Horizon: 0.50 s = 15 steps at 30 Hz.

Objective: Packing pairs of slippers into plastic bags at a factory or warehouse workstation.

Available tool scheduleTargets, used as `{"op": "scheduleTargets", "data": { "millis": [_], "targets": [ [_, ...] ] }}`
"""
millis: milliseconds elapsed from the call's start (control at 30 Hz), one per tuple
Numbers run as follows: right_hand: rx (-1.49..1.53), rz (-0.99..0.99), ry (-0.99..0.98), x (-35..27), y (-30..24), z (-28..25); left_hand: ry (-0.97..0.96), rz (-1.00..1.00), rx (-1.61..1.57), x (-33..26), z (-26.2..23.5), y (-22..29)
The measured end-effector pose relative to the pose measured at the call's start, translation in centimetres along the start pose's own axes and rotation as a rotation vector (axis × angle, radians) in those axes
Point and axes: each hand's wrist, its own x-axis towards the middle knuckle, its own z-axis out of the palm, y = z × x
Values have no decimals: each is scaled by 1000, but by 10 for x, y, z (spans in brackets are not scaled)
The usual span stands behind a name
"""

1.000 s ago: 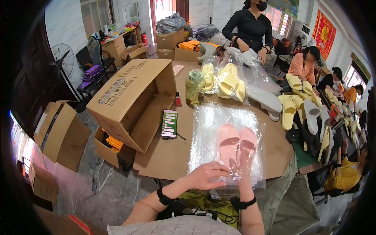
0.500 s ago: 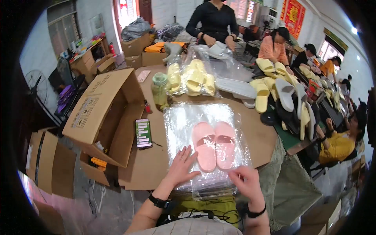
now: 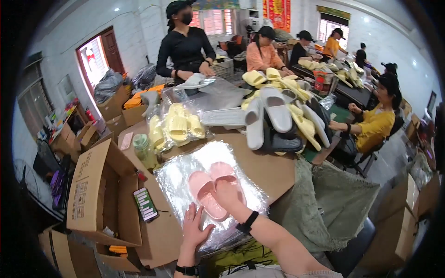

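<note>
A pair of pink slide slippers [image 3: 200, 183] lies side by side, soles down, on a stack of clear plastic bags [image 3: 172, 172] in front of me. My right hand [image 3: 227, 196] reaches over the pair from the right. Its fingers are bunched at the straps, closed on the right-hand slipper, and that slipper's middle is hidden under the hand. Flat on the near left corner of the bags rests my left hand [image 3: 193, 228], its fingers spread and holding nothing, close to the left slipper's heel.
An open carton [image 3: 107, 185] and a phone [image 3: 146, 204] are at left. Beyond the bags stand a green jar [image 3: 144, 150] and bagged yellow slippers [image 3: 178, 123]. Grey, yellow and black slippers [image 3: 278, 111] pile up at right. A person in black [image 3: 187, 51] handles a grey slipper across the table.
My right hand has moved from the bag's edge by the heels up onto the slippers' straps. My left hand stays on the bags. The whole view has turned to the right and upward.
</note>
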Motion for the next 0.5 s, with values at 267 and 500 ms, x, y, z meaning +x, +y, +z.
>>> {"op": "scheduleTargets", "data": {
  "millis": [267, 500],
  "targets": [
    [270, 111, 114, 4, 14, 15, 32, 38, -23, 3, -3, 5],
    [313, 209, 8, -53, 46, -38, -55, 56, 137, 5, 4, 7]
  ]
}}
